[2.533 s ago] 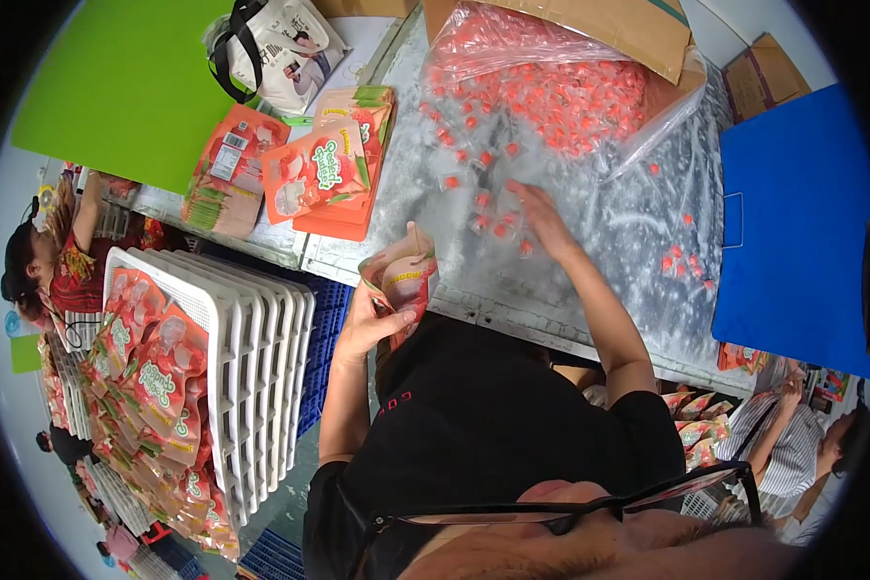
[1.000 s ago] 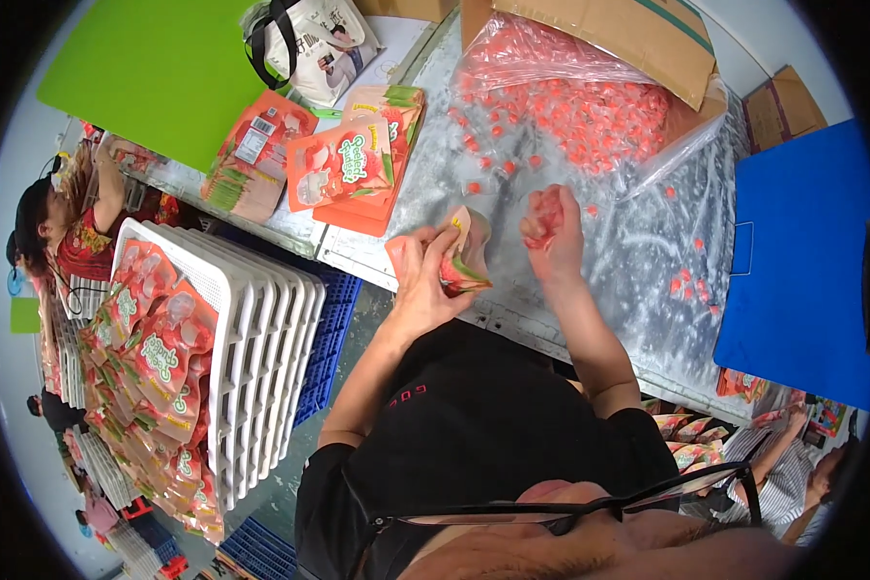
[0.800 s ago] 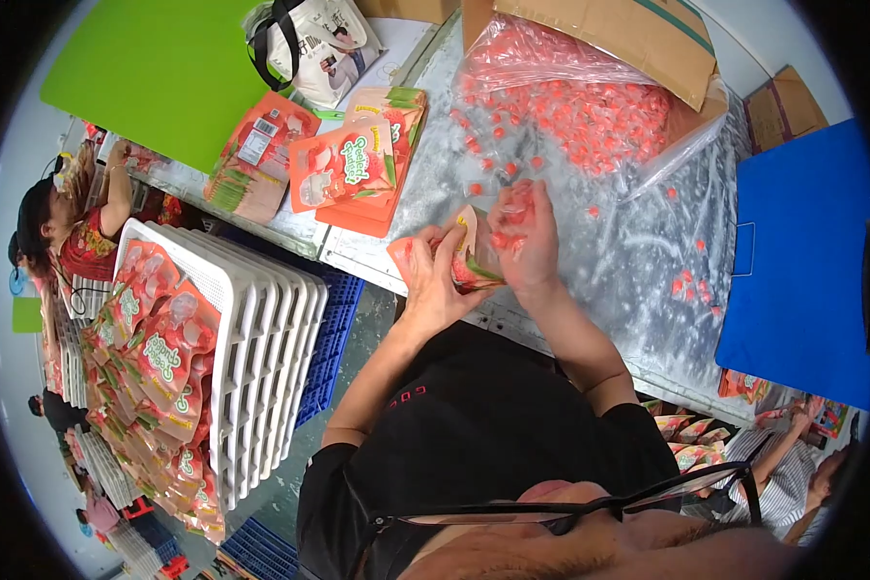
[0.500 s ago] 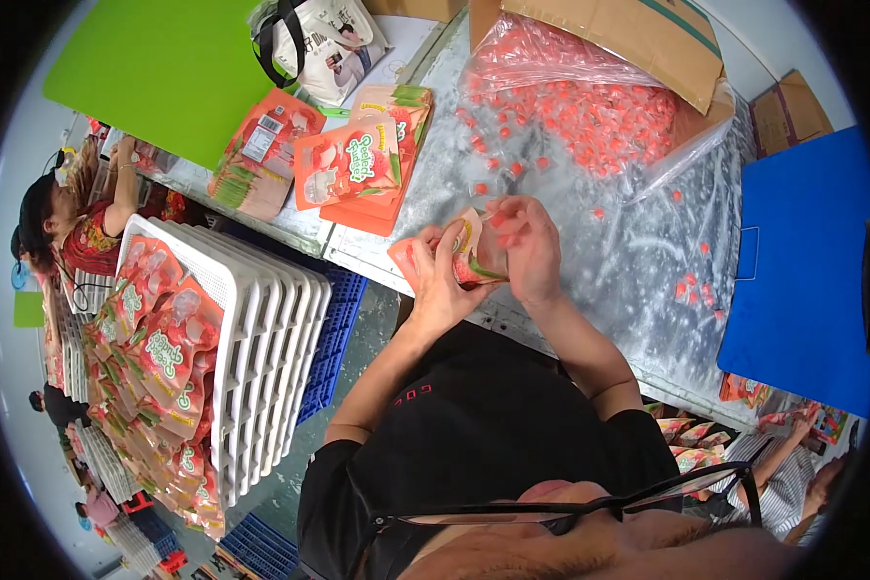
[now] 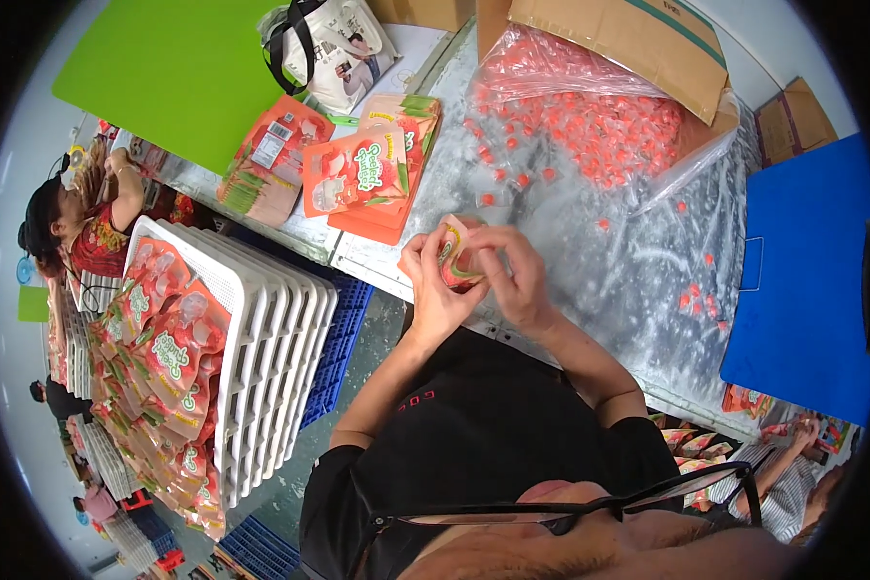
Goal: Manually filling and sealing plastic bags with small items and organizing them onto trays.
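From my distant seat I am counting two hands, one left hand (image 5: 435, 295) and one right hand (image 5: 520, 280), with one pouch (image 5: 451, 253) between them. Two piles are lying on one table (image 5: 638, 290), a left pile (image 5: 273, 145) and a right pile (image 5: 358, 179), their pouches overlapping too much to number. I am seeing more than ten loose sweets (image 5: 693, 292) beside one uncountable heap (image 5: 609, 135). I am also tallying three cardboard boxes (image 5: 638, 43), one shopping bag (image 5: 343, 63), one green board (image 5: 164, 87), one blue board (image 5: 812, 261), one stack (image 5: 251, 387) of at least five white baskets, one pair of glasses (image 5: 609, 506) and at least four other people (image 5: 106, 242).
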A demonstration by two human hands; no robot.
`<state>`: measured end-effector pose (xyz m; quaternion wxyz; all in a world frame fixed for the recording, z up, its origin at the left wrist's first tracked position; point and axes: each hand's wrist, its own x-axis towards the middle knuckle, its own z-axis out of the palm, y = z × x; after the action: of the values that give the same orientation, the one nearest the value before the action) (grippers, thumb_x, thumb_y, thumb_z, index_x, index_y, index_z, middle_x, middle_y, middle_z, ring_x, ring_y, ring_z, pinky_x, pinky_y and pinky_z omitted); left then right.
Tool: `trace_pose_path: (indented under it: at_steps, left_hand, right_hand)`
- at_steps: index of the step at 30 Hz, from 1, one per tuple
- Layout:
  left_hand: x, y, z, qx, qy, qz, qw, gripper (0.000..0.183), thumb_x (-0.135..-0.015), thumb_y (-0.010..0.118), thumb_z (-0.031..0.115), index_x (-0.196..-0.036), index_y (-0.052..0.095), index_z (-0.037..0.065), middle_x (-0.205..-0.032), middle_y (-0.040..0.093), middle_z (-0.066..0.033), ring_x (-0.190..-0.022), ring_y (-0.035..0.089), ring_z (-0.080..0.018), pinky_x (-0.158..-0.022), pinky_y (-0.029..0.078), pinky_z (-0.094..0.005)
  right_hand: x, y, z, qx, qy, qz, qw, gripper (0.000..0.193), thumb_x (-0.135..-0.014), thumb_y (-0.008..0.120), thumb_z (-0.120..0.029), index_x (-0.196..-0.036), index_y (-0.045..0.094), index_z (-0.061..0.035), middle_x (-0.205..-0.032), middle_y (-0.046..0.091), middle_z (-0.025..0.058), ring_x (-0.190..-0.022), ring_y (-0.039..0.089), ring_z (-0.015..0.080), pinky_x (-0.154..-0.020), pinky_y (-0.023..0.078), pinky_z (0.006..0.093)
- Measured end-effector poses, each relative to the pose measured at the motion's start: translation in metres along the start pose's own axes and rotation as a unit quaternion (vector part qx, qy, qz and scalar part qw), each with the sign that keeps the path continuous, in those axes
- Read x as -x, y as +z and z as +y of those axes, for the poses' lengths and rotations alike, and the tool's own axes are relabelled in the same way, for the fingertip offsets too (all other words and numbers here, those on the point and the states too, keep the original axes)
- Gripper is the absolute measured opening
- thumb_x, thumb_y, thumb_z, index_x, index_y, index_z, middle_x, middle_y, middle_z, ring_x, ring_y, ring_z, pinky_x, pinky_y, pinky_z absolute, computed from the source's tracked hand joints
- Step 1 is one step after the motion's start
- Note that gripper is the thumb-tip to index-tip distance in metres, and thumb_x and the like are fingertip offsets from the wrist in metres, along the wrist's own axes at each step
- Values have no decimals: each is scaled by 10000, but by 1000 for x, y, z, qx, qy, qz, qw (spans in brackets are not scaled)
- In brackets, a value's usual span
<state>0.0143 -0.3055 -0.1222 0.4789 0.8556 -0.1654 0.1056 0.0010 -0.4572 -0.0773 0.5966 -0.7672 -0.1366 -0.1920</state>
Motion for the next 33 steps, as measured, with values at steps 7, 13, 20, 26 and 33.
trace_pose_path:
  at_steps: [7,13,20,26,33]
  left_hand:
    - [-1,3,11,13,13,-38,999,1094,-570,942,176,-1465,314,137,-1309,305,-217,-1242,332,-424,-1053,364,-518]
    - [-3,-1,12,20,10,-38,999,1068,-595,916,135,-1469,301,134,-1312,296,-215,-1251,330,-417,-1056,379,-497]
    - [-5,-7,11,26,29,-30,999,1085,-581,904,102,-1472,285,91,-1297,345,-208,-1224,379,-379,-1043,404,-470]
    - [-3,-19,11,71,-6,-31,997,1091,-577,909,96,-1476,291,94,-1324,341,-196,-1248,389,-361,-1061,401,-466]
    - [2,-30,5,46,-25,-9,999,1125,-568,935,125,-1489,290,88,-1347,323,-197,-1288,385,-367,-1090,389,-470]
  right_hand:
    - [-3,3,13,-168,65,14,984,183,-981,485,-2,-1146,564,-14,-1177,567,84,-1056,572,142,-921,479,283]
    - [-13,-4,-21,-116,100,59,986,231,-855,562,43,-1073,604,-22,-1116,579,114,-1081,607,196,-832,553,329]
    - [-31,-26,-17,186,-129,-119,967,74,-841,628,-65,-900,667,-47,-893,670,101,-948,650,289,-864,527,393]
    - [-54,-37,41,38,-14,-160,986,257,-871,682,-223,-1097,702,-103,-1185,676,87,-1199,583,318,-1083,383,474]
    - [-77,-3,180,497,1,-120,859,655,-835,708,-481,-1398,545,-190,-1558,382,60,-1425,332,364,-1122,251,626]
